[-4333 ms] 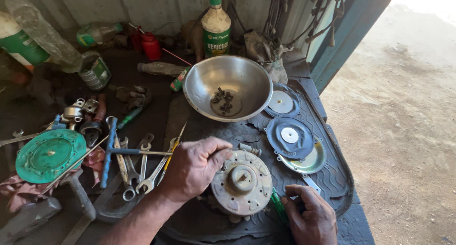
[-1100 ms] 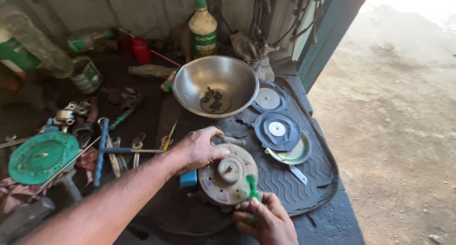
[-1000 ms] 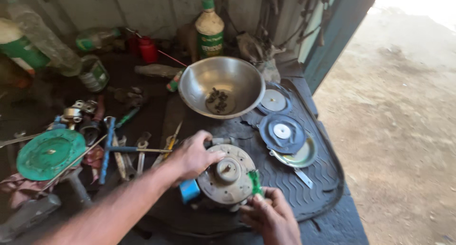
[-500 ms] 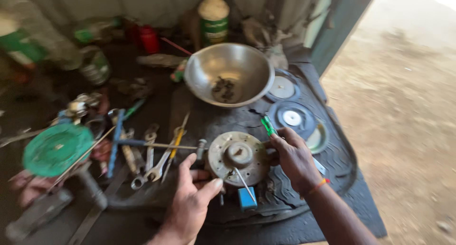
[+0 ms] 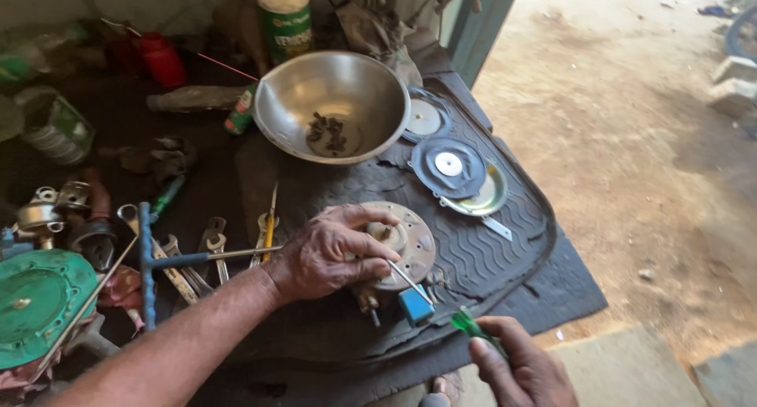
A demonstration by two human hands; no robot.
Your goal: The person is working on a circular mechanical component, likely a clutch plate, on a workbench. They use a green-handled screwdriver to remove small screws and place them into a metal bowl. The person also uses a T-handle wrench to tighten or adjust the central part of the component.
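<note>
Left hand (image 5: 335, 253) grips round metal part (image 5: 402, 241) (right hand (image 5: 524, 367) holds green-handled screwdriver (image 5: 473, 328)).

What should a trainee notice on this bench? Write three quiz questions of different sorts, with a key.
1. True or false: the steel bowl is empty.
2. The left hand rests on which thing? A: the round metal disc. B: a green bottle. C: a wrench.
3. What colour is the handle of the tool in the right hand?

Key:
1. False. Small dark parts lie in its bottom.
2. A.
3. Green.
</note>
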